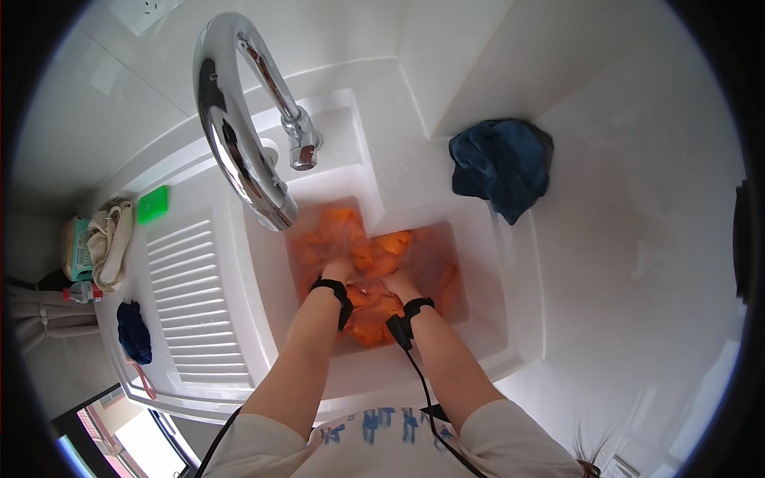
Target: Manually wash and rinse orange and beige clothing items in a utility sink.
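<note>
Orange cloth (391, 245) lies in cloudy water in the white laundry sink (490, 287), part of it rising above the surface. My left hand (339, 269) reaches down into the water at the left side of the cloth; the fingers are hidden. Close by on the right, my right hand (400, 279) is dipped into the water against the cloth, its fingers also hidden. Whether either hand grips the cloth cannot be seen. Black bands circle both wrists, and a cable runs from the right one.
A chrome faucet (239, 131) arches over the sink's left side. Dark blue cloth (502, 164) rests on the right rear rim. Left are a ribbed washboard (191, 305), a green soap bar or box (153, 204), another dark cloth (134, 332), a red-handled brush (143, 381) and a bottle (83, 293).
</note>
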`<state>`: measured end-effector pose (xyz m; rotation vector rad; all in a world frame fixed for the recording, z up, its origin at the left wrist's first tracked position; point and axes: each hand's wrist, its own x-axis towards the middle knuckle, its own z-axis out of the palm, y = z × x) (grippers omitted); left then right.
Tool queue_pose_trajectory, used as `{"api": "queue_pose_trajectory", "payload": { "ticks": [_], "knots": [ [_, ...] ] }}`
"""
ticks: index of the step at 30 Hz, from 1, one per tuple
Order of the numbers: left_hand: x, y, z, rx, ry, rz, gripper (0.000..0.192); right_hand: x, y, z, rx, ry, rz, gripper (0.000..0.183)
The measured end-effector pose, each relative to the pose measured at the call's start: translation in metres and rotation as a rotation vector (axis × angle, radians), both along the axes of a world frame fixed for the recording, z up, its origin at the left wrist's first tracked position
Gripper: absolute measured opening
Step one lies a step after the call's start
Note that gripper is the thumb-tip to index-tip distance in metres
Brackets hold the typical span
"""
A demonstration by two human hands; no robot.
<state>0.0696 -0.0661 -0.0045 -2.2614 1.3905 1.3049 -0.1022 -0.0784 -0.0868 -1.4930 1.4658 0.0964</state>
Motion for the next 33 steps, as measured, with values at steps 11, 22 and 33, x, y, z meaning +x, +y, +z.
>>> {"api": "queue_pose_trajectory", "payload": {
  "ticks": [11, 22, 33],
  "knots": [
    [0.011, 0.024, -0.008, -0.086, 0.069, 0.037, 0.131, 0.008, -0.012, 0.090, 0.560, -0.206, -0.282, 0.099],
    [-0.042, 0.073, 0.061, -0.019, -0.226, -0.184, 0.136, 0.001, 0.010, 0.078, 0.053, 0.187, 0.126, 0.105],
    [-0.043, 0.059, 0.009, 0.025, -0.247, -0.271, 0.133, -0.006, -0.004, 0.030, 0.151, 0.014, 0.125, 0.045]
  ]
}}
